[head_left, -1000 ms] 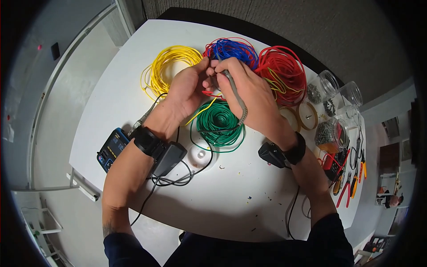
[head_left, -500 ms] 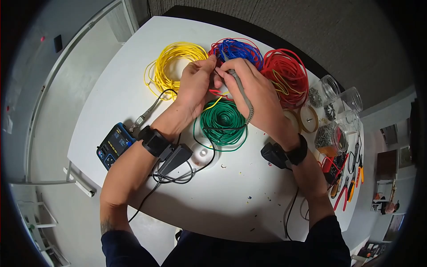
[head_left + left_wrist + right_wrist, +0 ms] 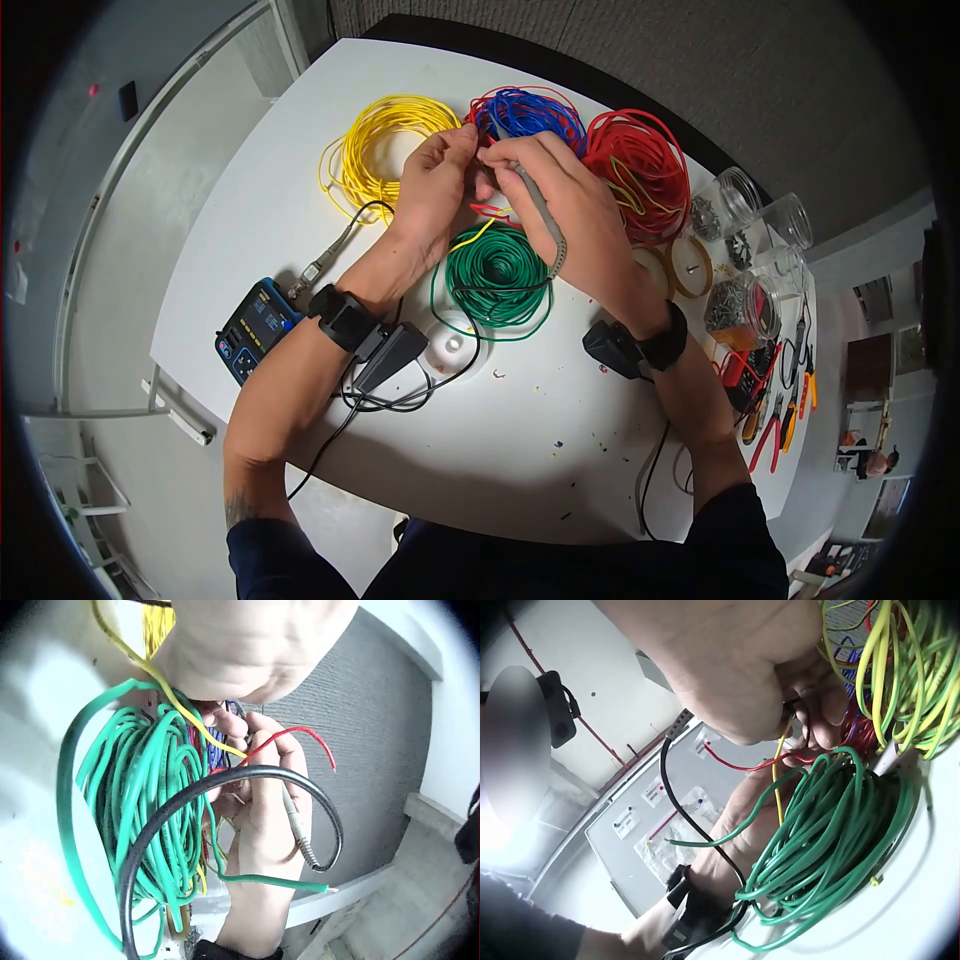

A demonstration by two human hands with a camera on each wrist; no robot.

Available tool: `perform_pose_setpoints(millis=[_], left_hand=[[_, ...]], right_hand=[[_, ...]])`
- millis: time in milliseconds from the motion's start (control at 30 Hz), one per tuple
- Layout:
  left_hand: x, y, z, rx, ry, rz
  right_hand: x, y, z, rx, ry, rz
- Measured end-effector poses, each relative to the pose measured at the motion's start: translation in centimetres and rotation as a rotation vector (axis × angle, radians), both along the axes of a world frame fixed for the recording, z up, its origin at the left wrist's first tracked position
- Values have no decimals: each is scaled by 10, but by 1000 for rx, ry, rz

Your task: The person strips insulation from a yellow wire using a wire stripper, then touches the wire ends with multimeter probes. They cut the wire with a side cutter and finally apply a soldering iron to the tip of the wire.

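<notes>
The left forearm (image 3: pixel 285 385) and right forearm (image 3: pixel 695 400) are stretched forward and angled inward, with the left hand (image 3: pixel 435 190) and right hand (image 3: pixel 570 200) held close together. The left fingers (image 3: pixel 430 152) are bent beside the thumb (image 3: pixel 462 143); the right fingers (image 3: pixel 520 151) are curled in a pen-like grip.

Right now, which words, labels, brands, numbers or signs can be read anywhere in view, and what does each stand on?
None can be read.
Blue-edged device: small yellow and pale marks on its screen, too small to read.
Papers on the grey board: too blurred to read.
Grey tool in the right hand: no lettering can be made out.
</notes>
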State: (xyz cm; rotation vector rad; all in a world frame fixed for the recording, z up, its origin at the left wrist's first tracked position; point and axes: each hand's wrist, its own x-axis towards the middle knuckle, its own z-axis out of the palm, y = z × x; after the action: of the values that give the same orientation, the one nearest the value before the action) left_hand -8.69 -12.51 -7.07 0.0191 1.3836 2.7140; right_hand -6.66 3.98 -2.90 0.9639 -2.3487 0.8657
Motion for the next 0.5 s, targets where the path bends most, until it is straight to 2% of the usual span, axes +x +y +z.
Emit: perform_pose_setpoints(millis=[500], left_hand=[[5, 2, 1, -56, 51, -15]], right_hand=[[3, -1, 1, 19, 63, -39]])
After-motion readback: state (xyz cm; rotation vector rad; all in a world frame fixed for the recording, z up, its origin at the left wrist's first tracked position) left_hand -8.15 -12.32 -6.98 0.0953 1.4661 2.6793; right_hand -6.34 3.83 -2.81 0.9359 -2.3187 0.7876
